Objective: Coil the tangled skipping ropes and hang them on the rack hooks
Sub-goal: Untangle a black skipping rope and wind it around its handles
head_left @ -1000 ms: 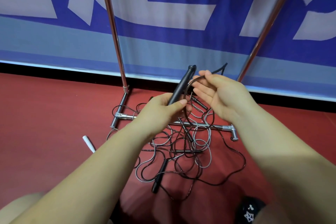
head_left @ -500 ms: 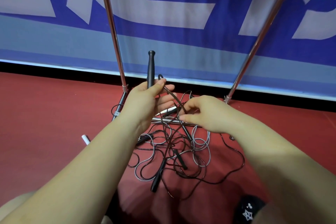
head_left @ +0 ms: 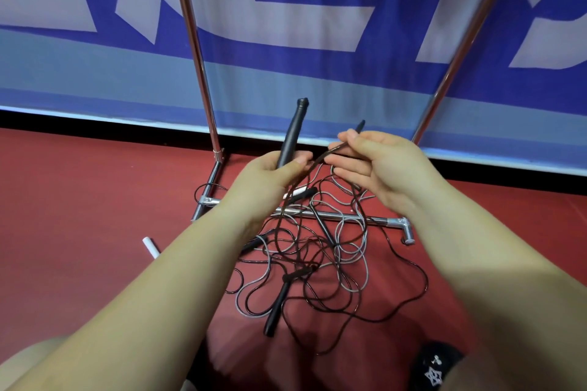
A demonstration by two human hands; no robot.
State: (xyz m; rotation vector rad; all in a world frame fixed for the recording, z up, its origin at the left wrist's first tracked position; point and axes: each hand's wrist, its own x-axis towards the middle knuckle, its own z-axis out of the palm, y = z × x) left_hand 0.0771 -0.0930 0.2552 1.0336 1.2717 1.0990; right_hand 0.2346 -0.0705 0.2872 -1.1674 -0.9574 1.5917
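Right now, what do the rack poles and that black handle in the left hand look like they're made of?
Rack poles: shiny metal, probably chromed steel, judging by the mirror-like glints. Black handle, gripped by the left hand: matte, likely plastic or rubber; no shine, so hard to tell.

Floor: red, smooth surface, running from the near edge to the far wall. A black skirting strip runs along the foot of that wall. Above it hangs a banner, pale blue along its lower band, darker blue above, with large pale grey lettering cut off by the top edge. A small white cylinder lies on the floor at near left. At near right, a dark item with a white star-like print sits at the bottom edge, partly hidden; its nature cannot be determined.
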